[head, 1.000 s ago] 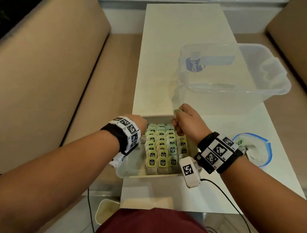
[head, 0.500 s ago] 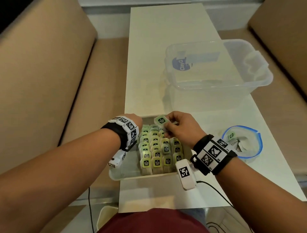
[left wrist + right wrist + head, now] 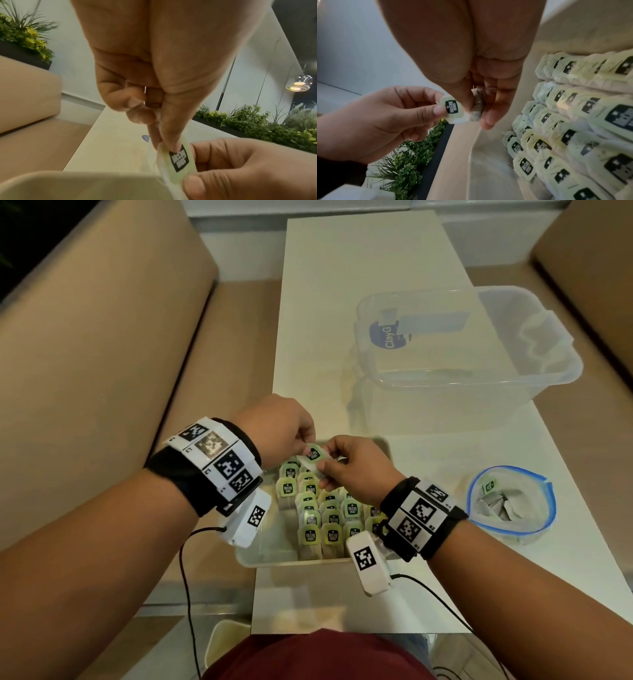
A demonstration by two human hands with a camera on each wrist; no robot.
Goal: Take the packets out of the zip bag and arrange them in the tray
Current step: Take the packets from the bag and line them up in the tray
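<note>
One packet (image 3: 313, 459) is pinched by both the left hand (image 3: 278, 430) and right hand (image 3: 356, 467) above the tray (image 3: 385, 445); it should be lowered upright into the unfinished far row.

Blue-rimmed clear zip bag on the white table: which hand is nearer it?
Right. The right hand is over the tray, the blue-rimmed clear zip bag off to its right; the left hand is farther left.

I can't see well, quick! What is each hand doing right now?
Left hand: fingers pinch the green tag end of the tea packet.
Right hand: fingers pinch the same packet's bag end, above the tray.
</note>
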